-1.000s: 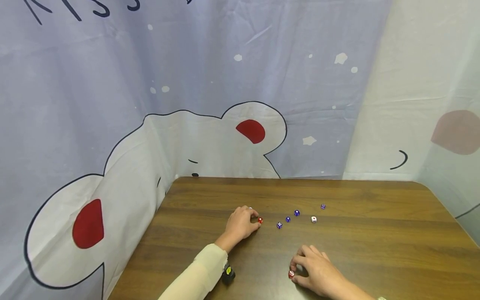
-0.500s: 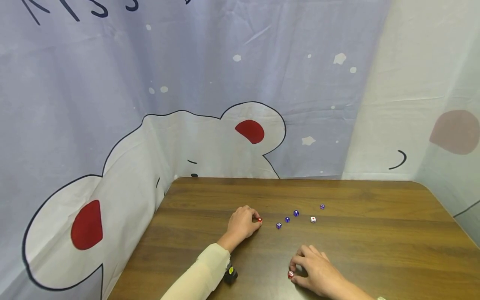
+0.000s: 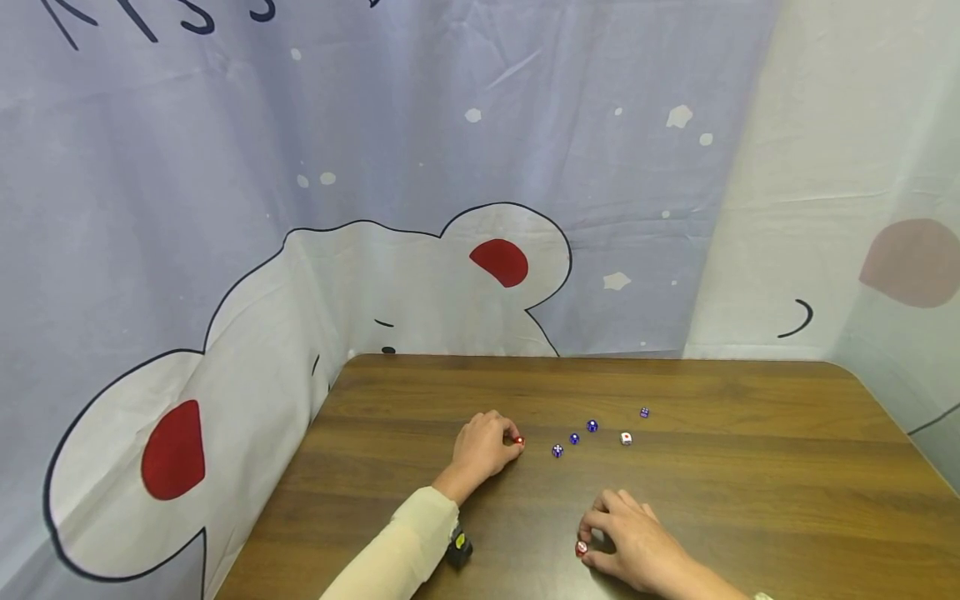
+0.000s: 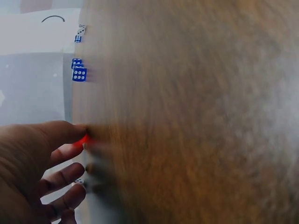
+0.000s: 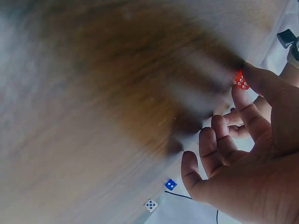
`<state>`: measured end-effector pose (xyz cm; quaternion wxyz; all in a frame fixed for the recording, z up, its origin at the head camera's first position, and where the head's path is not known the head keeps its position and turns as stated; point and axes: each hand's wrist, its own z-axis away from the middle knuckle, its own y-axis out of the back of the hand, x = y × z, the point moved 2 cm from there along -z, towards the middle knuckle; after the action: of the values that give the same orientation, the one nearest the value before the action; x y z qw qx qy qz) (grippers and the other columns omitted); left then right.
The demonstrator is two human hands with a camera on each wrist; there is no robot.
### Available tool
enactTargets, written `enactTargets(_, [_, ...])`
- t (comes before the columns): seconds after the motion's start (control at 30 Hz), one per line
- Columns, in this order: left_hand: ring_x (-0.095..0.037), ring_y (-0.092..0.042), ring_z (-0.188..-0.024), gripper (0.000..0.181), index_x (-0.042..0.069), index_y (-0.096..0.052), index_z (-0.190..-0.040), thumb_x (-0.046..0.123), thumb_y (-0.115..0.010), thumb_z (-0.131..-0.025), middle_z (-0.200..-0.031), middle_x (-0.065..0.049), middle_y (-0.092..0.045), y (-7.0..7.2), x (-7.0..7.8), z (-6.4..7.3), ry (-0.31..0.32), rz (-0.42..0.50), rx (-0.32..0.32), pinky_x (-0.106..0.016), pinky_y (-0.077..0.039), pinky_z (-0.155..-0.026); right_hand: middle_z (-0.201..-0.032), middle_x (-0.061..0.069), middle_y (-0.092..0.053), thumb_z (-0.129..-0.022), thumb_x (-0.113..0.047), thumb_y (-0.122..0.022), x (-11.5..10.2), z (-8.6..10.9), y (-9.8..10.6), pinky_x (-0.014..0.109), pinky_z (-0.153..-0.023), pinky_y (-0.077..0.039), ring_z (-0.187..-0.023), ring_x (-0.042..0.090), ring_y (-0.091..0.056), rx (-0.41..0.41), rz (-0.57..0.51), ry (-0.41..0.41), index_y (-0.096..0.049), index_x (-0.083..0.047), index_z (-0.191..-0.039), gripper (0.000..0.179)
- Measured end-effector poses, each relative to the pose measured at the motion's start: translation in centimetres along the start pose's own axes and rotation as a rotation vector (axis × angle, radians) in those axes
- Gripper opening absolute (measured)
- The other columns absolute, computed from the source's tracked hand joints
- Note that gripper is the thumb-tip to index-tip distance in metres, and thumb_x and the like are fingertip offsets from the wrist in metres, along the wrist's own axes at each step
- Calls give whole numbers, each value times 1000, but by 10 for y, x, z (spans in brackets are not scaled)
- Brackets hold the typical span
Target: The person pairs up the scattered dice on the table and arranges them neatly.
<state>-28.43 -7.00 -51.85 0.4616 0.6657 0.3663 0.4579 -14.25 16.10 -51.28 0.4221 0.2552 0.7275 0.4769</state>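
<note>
At the left of the table, my left hand (image 3: 483,448) pinches a red die (image 3: 520,441) between thumb and index finger. In the left wrist view that red die (image 4: 85,139) shows only as a red sliver at the fingertips, and a white die (image 4: 79,181) peeks out behind the other fingers. Nearer the front, my right hand (image 3: 630,537) holds another red die (image 3: 581,549) between thumb and index finger, close to the tabletop. Its white pips show on the red die (image 5: 241,80) in the right wrist view, where the remaining fingers are spread and loosely bent.
Several blue dice lie beyond the hands, among them a near one (image 3: 557,451) and a far one (image 3: 644,412). A white die (image 3: 626,438) sits to their right. The brown wooden table (image 3: 750,467) ends at a printed curtain (image 3: 637,167) behind.
The white die that peeked out beyond my left hand is now hidden behind it in the head view. My right hand and the other dice stay in place.
</note>
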Motion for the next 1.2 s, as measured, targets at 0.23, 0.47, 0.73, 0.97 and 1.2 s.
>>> enactTargets(0.23, [-17, -58, -85, 16, 31, -72, -82, 44, -80, -82, -87, 11, -60, 3, -2, 1, -37, -23, -6, -34, -48, -72, -94, -19, -45, -78, -39, -84, 0, 0, -1, 27, -69, -29, -86, 3, -38, 8, 8, 7, -62, -38, -85, 23])
enactTargets(0.47, [-16, -58, -86, 14, 30, -73, -87, 41, -80, -81, -88, 11, -59, 4, -4, 2, -33, 0, -36, -33, -49, -73, -94, -19, -45, -79, -38, -84, 1, -1, 0, 27, -69, -29, -86, 3, -38, -5, -4, -1, -63, -38, -85, 22])
enactTargets(0.73, [-19, -61, -90, 11, 31, -73, -85, 36, -81, -80, -94, 10, -63, 4, -4, 4, -36, 6, -37, -35, -51, -73, -94, -19, -45, -79, -39, -84, 1, -1, 0, 27, -70, -29, -86, 3, -38, -6, -4, -1, -63, -38, -85, 22])
enactTargets(0.97, [-17, -59, -88, 11, 32, -72, -82, 35, -82, -78, -96, 10, -63, 6, -5, 9, -40, 27, -49, -34, -49, -71, -94, -19, -45, -79, -39, -83, 0, 0, 1, 27, -70, -29, -86, 3, -37, -18, -11, -9, -63, -38, -86, 22])
enactTargets(1.2, [-18, -60, -88, 11, 35, -72, -81, 38, -83, -78, -104, 8, -66, 5, -5, 16, -53, 30, -59, -33, -48, -68, -94, -18, -45, -79, -39, -83, 1, 0, -1, 27, -70, -29, -86, 3, -36, -13, -12, 0, -62, -39, -86, 22])
